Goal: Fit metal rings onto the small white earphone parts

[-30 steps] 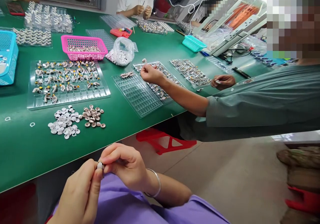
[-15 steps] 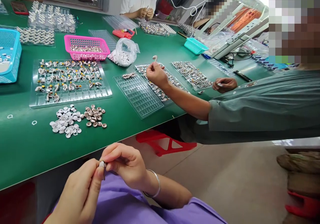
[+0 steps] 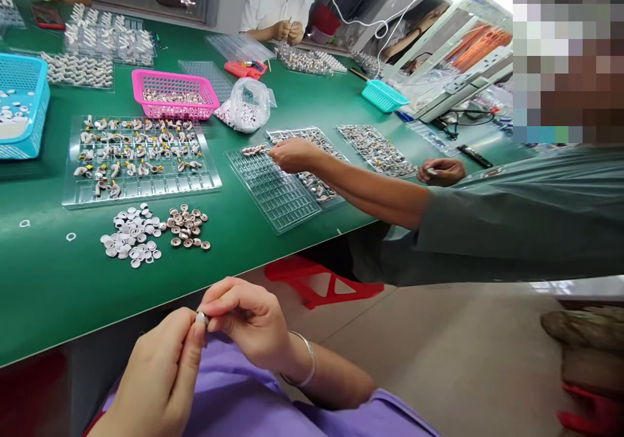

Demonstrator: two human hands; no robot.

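My left hand (image 3: 160, 372) and my right hand (image 3: 248, 320) meet over my lap, below the green table's (image 3: 43, 294) front edge. Both pinch one small white round part (image 3: 199, 318) between their fingertips. On the table ahead lie a pile of white caps (image 3: 129, 238) and a pile of brown metal rings (image 3: 188, 225). Behind them a clear tray (image 3: 141, 157) holds several white earpiece-like parts.
A co-worker in grey-green at the right reaches a hand (image 3: 292, 154) over a clear gridded tray (image 3: 273, 186). A pink basket (image 3: 173, 93), blue basket (image 3: 22, 105), bag of parts (image 3: 246, 104) and further trays fill the table. A red stool (image 3: 322, 281) stands below.
My hands have stayed together on the small part. The co-worker's raised hand has come down from above the trays to the gridded tray's far edge.
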